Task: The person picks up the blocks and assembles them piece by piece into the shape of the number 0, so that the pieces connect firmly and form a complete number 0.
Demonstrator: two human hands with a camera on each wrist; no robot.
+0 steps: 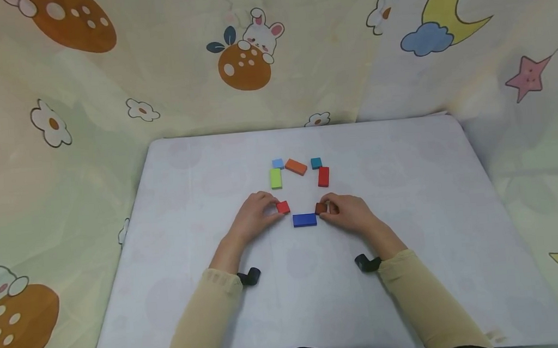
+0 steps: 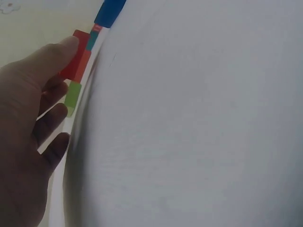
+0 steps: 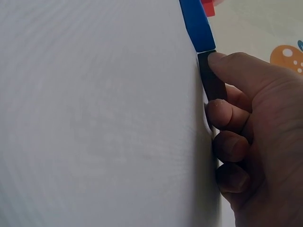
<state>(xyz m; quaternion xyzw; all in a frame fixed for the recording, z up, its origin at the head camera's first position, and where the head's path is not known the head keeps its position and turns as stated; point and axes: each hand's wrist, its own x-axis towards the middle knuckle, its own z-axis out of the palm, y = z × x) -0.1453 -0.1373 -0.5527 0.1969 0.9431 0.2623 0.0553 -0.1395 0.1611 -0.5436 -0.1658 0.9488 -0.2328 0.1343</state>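
Between thumb and fingers, my left hand [image 1: 256,215] pinches a small red block [image 1: 283,207]; the left wrist view shows the thumb on this red block [image 2: 75,56]. My right hand [image 1: 350,212] pinches a dark brown block [image 1: 320,208], which looks nearly black in the right wrist view. A blue block [image 1: 304,220] lies between the hands, its right end close to the brown block. Farther back are a lime green block [image 1: 276,178], a light blue block [image 1: 277,163], a tilted orange block [image 1: 296,166], a teal block [image 1: 316,163] and a second red block [image 1: 324,177].
The blocks form a rough ring on a white tabletop [image 1: 188,203] with rounded corners. Behind and beside the table hangs a patterned cloth [image 1: 171,57] with rabbits, flowers and stars. Each wrist wears a black strap-like device [image 1: 250,276].
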